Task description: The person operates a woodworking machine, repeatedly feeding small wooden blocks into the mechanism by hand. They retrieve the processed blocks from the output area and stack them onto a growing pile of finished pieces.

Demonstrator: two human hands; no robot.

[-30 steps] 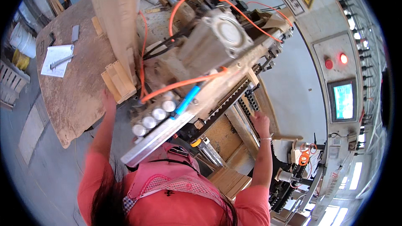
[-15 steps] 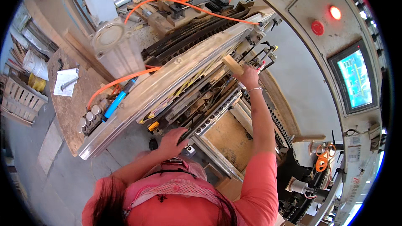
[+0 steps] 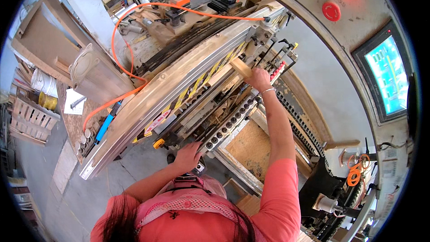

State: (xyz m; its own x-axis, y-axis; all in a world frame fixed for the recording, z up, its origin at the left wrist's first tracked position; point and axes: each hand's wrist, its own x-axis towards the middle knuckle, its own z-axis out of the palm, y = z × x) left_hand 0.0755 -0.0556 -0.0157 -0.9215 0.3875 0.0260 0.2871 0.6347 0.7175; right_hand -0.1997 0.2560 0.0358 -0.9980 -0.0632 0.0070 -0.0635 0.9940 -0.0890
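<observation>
Grey workshop floor (image 3: 130, 170) in head view: worker's R hand (image 3: 259, 79) grasps wood block (image 3: 241, 68) nr yellow-black strip (image 3: 192, 90); L hand (image 3: 188, 157) at end of black-capped rail (image 3: 230, 125), can't tell if gripping; prob. best w/ block steady, knuckles clear

Top: a coral-pink cloth shirt (image 3: 280, 199), short-sleeved
Apron band: pink-and-white checked fabric strip (image 3: 206, 200) across the chest
Emblem: small black spidery motif (image 3: 174, 215), from here
Waist: thin black strap (image 3: 190, 187)
Right wrist: slim pale bracelet (image 3: 268, 90)
</observation>
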